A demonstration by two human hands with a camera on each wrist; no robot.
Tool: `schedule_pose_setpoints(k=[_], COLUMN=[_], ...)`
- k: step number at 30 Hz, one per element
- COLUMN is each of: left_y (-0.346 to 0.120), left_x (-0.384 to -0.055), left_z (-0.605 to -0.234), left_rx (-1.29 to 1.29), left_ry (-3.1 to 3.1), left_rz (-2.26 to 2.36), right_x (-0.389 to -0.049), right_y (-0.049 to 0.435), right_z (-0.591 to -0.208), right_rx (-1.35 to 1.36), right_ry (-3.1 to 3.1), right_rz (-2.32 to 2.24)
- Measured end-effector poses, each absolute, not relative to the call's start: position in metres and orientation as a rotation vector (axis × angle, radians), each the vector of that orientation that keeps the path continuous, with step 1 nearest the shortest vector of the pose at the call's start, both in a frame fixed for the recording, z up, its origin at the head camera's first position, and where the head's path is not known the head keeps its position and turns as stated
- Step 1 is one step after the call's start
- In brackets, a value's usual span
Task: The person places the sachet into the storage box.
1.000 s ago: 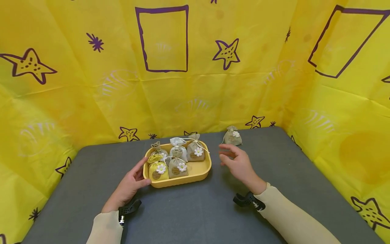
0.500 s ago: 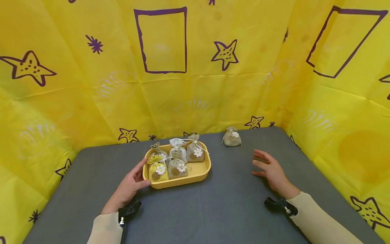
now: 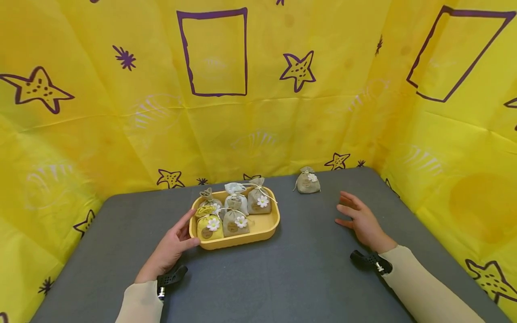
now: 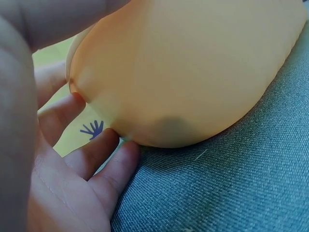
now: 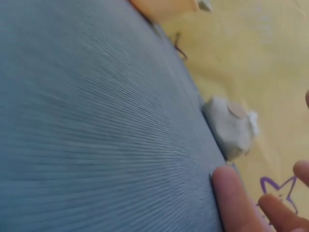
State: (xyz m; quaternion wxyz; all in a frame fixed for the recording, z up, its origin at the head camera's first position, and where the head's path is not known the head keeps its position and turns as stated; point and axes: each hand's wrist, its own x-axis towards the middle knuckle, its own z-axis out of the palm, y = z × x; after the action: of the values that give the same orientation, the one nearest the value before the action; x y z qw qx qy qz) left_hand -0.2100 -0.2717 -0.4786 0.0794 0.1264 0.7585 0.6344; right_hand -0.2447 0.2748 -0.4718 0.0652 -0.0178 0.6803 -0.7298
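Observation:
My left hand [image 3: 171, 249] grips the left end of a yellow tray [image 3: 264, 234], thumb at the front corner and fingers along the end wall. In the left wrist view the fingertips [image 4: 126, 150] touch the tray's outer wall [image 4: 193, 72]. Small drawstring sachets stand in the tray: a yellow one [image 3: 205, 229], a white one [image 3: 243, 204] and several beige ones, such as the right-hand sachet [image 3: 255, 204]. To the right, my right hand [image 3: 365, 224] is held with fingers spread and holds nothing. Beyond it, another beige sachet [image 3: 307, 185] stands on the table.
A dark grey cloth covers the table [image 3: 258, 282]. Yellow fabric [image 3: 258, 134] with printed starfish rises behind the table and at both sides. The lone sachet is close to the table's back edge.
My right hand has moved right, away from the tray, and its fingers have spread; over the last half second it barely moved. My left hand, the tray and the sachets stay put.

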Motion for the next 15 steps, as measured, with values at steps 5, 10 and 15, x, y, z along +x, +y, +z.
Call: schedule_pose_setpoints(k=[5,10,15], left_y=[-0.272,-0.271,-0.270], left_x=[-0.209,-0.210,-0.209], left_z=[-0.480,-0.480,-0.479], left_rx=[0.383,0.392,0.377], left_ry=[2.241,2.239,2.235], left_rz=[1.927,1.931,1.936], right_x=[-0.278,-0.310,-0.332], right_y=[0.271,0.262,0.254], right_z=[-0.474,-0.476,-0.477], right_rx=[-0.039,-0.027,-0.069], right_ry=[2.026,2.072,2.105], right_rz=[-2.232,-2.256,-2.266])
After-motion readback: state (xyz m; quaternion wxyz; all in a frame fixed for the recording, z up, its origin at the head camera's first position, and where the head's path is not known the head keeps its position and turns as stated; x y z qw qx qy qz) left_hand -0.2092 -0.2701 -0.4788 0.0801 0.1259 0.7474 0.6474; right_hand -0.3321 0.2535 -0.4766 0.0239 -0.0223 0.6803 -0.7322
